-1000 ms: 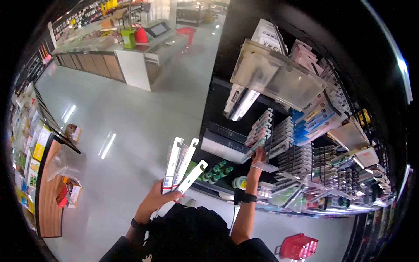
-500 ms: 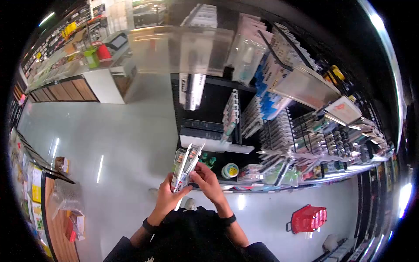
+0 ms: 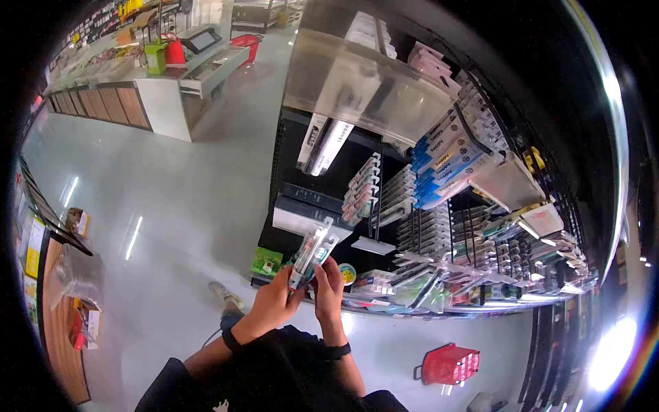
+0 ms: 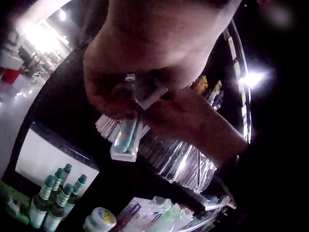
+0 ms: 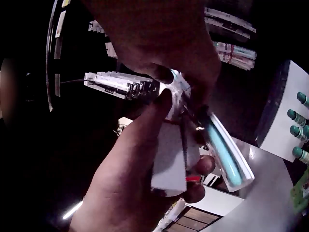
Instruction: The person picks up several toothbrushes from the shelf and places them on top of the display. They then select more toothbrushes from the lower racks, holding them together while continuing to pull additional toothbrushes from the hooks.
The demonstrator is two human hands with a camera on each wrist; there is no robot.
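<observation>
In the head view my left hand (image 3: 274, 301) grips several toothbrush packs (image 3: 312, 250), clear-fronted with white backs, upright in front of my body. My right hand (image 3: 329, 285) is at their other side, its fingers and thumb pinching them. The right wrist view has the left hand (image 5: 130, 164) below, wrapped round white pack backs, and the right hand (image 5: 164, 38) above at their far ends. A pack with a teal handle (image 5: 223, 150) sticks out at a slant between the hands. Much of the packs is hidden behind fingers.
Toothbrush packs hang on hooks (image 3: 362, 189) just beyond my hands, with blue-and-white boxes (image 3: 446, 165) to their right. Green-capped bottles (image 4: 58, 198) and a round tub (image 3: 348, 275) stand on the low shelf. A red basket (image 3: 449, 364) sits on the floor at right.
My right hand has come back from the hanging packs to the left hand. The packs, fanned out in the left hand before, are now bunched together between both hands.
</observation>
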